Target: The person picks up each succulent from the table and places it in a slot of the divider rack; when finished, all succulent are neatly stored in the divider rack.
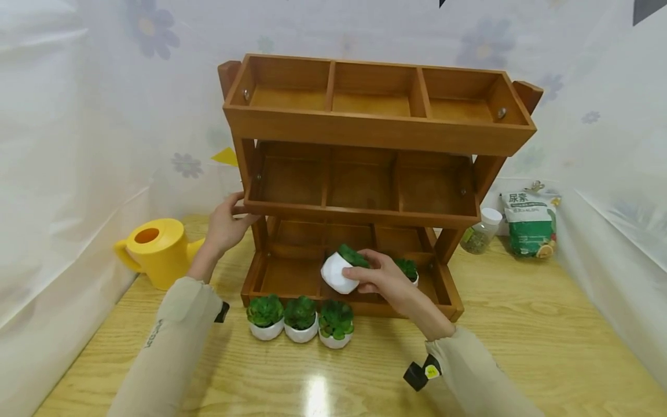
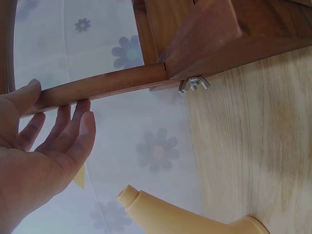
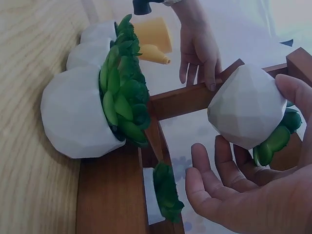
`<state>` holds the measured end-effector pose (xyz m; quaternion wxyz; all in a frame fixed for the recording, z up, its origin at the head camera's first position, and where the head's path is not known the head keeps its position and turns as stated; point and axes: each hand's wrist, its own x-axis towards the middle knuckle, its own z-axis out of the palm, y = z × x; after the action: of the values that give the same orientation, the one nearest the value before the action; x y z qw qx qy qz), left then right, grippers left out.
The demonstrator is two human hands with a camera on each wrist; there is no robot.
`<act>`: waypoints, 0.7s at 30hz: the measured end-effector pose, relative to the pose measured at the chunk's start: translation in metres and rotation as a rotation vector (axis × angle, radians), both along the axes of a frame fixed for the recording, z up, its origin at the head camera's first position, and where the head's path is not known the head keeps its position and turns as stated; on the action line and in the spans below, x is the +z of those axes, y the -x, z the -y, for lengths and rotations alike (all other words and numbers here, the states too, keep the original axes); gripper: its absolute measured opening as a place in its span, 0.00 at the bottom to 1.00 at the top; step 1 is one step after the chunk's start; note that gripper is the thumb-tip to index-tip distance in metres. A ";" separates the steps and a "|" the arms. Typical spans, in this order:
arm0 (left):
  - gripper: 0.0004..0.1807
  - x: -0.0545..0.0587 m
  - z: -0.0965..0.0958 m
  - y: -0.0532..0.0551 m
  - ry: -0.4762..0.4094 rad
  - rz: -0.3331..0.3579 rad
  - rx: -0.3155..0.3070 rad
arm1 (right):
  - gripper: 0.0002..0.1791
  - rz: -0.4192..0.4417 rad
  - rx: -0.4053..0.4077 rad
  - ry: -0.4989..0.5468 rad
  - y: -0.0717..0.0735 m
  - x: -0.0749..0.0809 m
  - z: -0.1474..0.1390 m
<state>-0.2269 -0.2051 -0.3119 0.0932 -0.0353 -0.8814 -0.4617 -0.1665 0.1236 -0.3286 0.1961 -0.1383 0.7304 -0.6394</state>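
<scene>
My right hand pinches a white faceted pot with a green succulent, tilted, in front of the lowest tier of a brown wooden plant rack. In the right wrist view the held pot sits between thumb and fingers, its leaves partly hidden. At the rack's left side, my left hand grips an upright post, thumb on one side and fingers on the other. Three potted succulents stand in a row on the table before the rack. Another succulent sits in the lowest tier, partly behind my right hand.
A yellow watering can stands left of the rack, its spout toward my left forearm. To the right are a lidded clear jar and a green-and-white bag. The rack has three tiers split into compartments. Flower-patterned sheeting surrounds the wood-grain table.
</scene>
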 end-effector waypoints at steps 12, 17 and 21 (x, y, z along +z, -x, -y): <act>0.34 0.000 0.001 0.000 0.003 -0.010 -0.003 | 0.38 -0.027 0.011 -0.273 0.029 0.009 0.032; 0.33 -0.001 0.000 0.001 0.007 -0.011 0.005 | 0.36 -0.029 0.034 -0.317 0.040 0.005 0.044; 0.33 0.000 -0.001 0.001 0.007 -0.008 0.009 | 0.39 -0.020 0.036 -0.343 0.047 0.000 0.052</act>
<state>-0.2275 -0.2043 -0.3121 0.0988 -0.0333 -0.8827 -0.4582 -0.2133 0.0719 -0.3290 0.2208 -0.1223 0.8282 -0.5003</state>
